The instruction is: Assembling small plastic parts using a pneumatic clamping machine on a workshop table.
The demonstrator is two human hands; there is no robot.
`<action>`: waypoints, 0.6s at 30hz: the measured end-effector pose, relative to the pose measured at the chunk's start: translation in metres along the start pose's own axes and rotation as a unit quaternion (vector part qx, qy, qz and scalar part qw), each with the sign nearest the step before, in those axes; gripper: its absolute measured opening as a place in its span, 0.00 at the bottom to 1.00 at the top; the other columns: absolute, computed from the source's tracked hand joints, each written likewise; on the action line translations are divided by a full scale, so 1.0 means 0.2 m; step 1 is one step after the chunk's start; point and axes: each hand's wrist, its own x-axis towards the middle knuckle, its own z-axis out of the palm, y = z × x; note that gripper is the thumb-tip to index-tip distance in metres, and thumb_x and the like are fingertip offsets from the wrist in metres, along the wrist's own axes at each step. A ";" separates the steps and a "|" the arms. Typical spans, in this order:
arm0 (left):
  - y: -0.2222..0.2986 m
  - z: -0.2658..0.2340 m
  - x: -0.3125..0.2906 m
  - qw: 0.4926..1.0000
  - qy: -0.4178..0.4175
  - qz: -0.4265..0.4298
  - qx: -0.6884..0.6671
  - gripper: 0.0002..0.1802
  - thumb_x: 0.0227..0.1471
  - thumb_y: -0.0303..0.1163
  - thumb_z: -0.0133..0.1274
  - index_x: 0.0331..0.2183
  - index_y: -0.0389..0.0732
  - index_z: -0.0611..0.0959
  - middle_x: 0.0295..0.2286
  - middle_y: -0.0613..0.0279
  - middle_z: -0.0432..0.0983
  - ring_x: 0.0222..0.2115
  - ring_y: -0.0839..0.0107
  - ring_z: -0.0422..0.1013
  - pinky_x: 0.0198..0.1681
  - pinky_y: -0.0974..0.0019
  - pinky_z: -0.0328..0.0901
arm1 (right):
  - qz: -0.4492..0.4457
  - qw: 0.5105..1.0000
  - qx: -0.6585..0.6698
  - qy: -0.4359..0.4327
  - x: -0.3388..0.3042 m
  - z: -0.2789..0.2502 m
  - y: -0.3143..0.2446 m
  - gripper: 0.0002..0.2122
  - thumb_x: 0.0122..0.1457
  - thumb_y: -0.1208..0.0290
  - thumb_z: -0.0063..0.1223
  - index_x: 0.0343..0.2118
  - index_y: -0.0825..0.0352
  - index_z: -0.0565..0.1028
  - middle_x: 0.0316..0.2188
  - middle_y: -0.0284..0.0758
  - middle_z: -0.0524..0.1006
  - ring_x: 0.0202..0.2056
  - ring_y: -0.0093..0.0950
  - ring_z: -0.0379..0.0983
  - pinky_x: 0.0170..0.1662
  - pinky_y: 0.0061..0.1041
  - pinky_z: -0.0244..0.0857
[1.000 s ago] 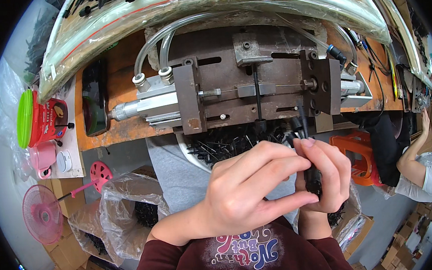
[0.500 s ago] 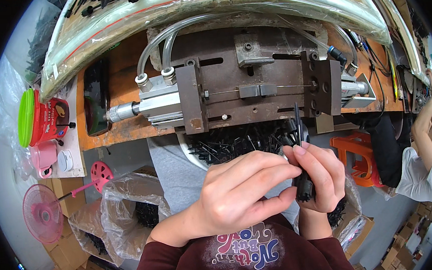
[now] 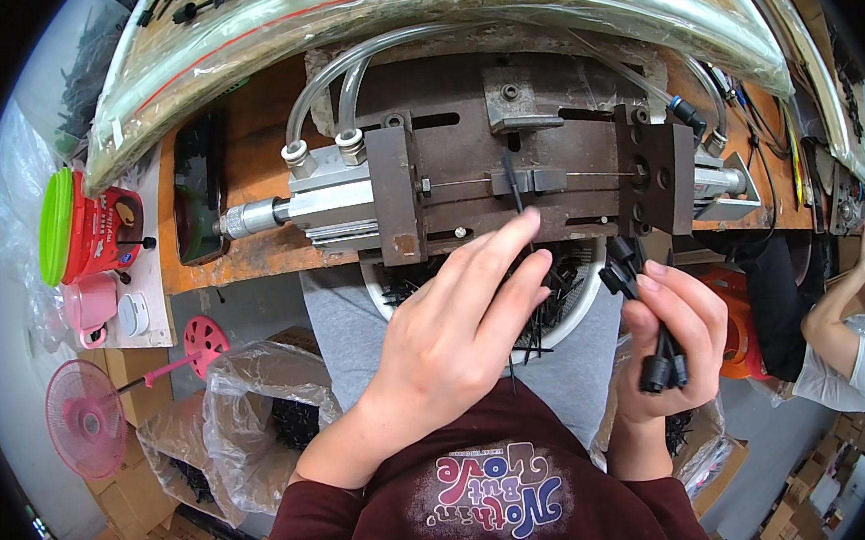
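The black rod [image 3: 511, 177] I watch remotely shows against the grey blocks [image 3: 550, 180] at upper centre, pinched by nearly closed fingers of the left hand [image 3: 446, 321], while the right hand [image 3: 696, 337], right of centre, curls around several black pieces [image 3: 657, 373].

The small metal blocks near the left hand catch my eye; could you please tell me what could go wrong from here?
1. The left hand appears close to the small metal blocks, so it might get pinched if they moved.
2. The black rod at that hand runs slightly aslant over the blocks, so it could sit crooked.
3. The right hand holds several black parts in a bunch, so one might slip, perhaps into the white basin.
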 end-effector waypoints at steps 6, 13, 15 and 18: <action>-0.03 0.04 0.02 0.996 -0.041 0.044 0.069 0.16 0.43 0.25 0.61 0.38 0.32 0.82 0.49 0.48 0.75 0.37 0.64 0.78 0.44 0.60 0.73 | 0.145 0.982 0.113 0.051 -0.03 -0.02 -0.02 0.12 0.55 0.62 0.64 0.35 0.67 0.81 0.44 0.41 0.72 0.28 0.21 0.69 0.34 0.20 0.63; -0.04 0.05 0.04 0.992 -0.040 0.032 0.112 0.14 0.43 0.27 0.63 0.35 0.34 0.83 0.47 0.53 0.77 0.29 0.68 0.78 0.34 0.68 0.73 | 0.245 0.939 0.238 0.048 -0.01 -0.04 -0.04 0.11 0.55 0.67 0.64 0.35 0.70 0.80 0.37 0.36 0.67 0.23 0.20 0.69 0.25 0.15 0.64; -0.03 0.04 0.04 0.992 -0.051 0.022 0.110 0.14 0.43 0.28 0.63 0.35 0.34 0.83 0.47 0.53 0.77 0.27 0.69 0.78 0.31 0.69 0.72 | 0.262 0.913 0.306 0.062 0.00 -0.02 -0.03 0.08 0.55 0.74 0.62 0.35 0.72 0.79 0.36 0.36 0.66 0.20 0.20 0.68 0.21 0.15 0.63; -0.02 0.02 0.05 0.992 -0.064 0.009 0.108 0.14 0.43 0.28 0.64 0.35 0.35 0.84 0.47 0.54 0.78 0.25 0.71 0.77 0.29 0.71 0.70 | 0.316 0.860 0.394 0.069 0.00 -0.03 -0.02 0.08 0.52 0.80 0.60 0.35 0.73 0.78 0.36 0.37 0.67 0.21 0.20 0.68 0.21 0.16 0.64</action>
